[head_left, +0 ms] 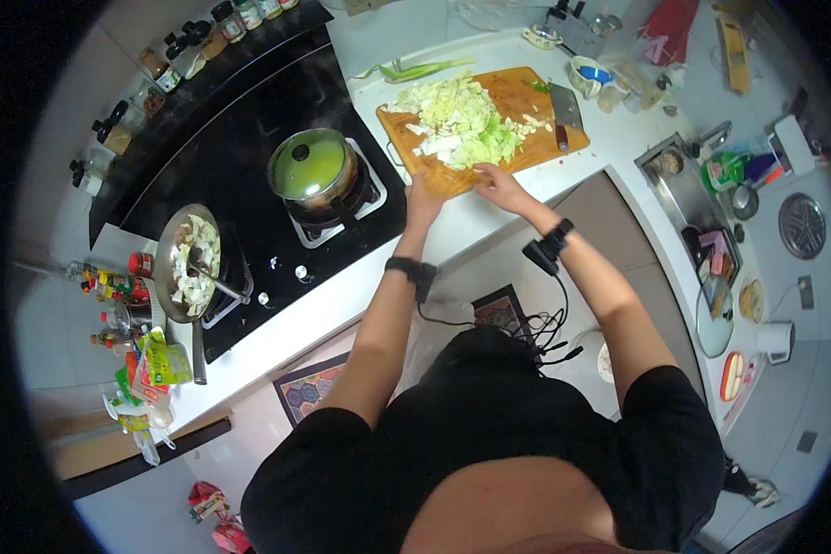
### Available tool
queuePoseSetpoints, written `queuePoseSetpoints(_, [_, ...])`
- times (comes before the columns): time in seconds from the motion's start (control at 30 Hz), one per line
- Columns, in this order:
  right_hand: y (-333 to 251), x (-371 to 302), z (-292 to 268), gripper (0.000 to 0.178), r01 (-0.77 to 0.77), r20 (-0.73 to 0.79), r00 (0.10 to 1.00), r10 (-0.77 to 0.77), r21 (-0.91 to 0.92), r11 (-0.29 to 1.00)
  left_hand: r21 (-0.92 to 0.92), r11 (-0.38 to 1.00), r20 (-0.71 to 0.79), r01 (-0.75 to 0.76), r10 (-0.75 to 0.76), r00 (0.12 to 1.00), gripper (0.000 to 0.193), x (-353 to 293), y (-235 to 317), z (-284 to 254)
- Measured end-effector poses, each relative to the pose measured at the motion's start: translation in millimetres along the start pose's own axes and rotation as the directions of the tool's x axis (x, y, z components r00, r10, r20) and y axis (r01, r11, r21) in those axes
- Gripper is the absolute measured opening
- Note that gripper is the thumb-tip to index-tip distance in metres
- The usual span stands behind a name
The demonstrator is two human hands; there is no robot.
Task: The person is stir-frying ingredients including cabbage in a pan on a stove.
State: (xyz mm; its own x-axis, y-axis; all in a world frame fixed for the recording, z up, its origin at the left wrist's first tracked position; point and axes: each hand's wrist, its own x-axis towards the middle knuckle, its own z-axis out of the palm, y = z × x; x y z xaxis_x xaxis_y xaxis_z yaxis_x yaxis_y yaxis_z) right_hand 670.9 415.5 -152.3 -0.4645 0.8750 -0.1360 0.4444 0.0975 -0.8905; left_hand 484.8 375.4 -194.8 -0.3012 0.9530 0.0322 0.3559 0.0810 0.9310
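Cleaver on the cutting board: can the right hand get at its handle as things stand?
Probably yes: the right hand is at the near edge of the cutting board, and the cleaver lies with its handle toward that side, nothing bulky visible between them.
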Motion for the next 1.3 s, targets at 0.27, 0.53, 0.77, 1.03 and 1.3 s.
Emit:
queuePoseSetpoints(0.27, [28, 129, 3, 0.081, 0.368, 0.309, 0.93, -0.2, -0.785, 0.499, 0.589, 0.797, 0.07, 0.132, -0.213, 0.974, 0.073, 105, -4, 65])
queuePoseSetpoints(0.53, [53, 165, 4, 0.081, 0.305, 0.243, 0.952, -0.188, -0.664, 0.683, 0.802, 0.572, 0.258, -0.17, -0.077, 0.963, 0.064, 136, -36, 79])
queuePoseSetpoints(0.77, [88, 175, 6, 0.056, 0.335, 0.174, 0.941, -0.292, -0.619, 0.711, 0.811, 0.505, 0.365, -0.297, -0.038, 0.93, 0.044, 136, -28, 85])
queuePoseSetpoints(1.03, [-12, 151, -55, 0.042, 0.406, 0.108, 0.892, -0.438, -0.615, 0.676, 0.397, 0.873, 0.105, -0.284, 0.264, 0.959, 0.036, 128, 58, 59])
queuePoseSetpoints(1.3, [-174, 85, -27, 0.031, 0.558, 0.096, 0.656, -0.748, -0.73, 0.395, 0.518, 0.825, -0.118, -0.227, 0.331, 0.936, 0.04, 52, 174, -70])
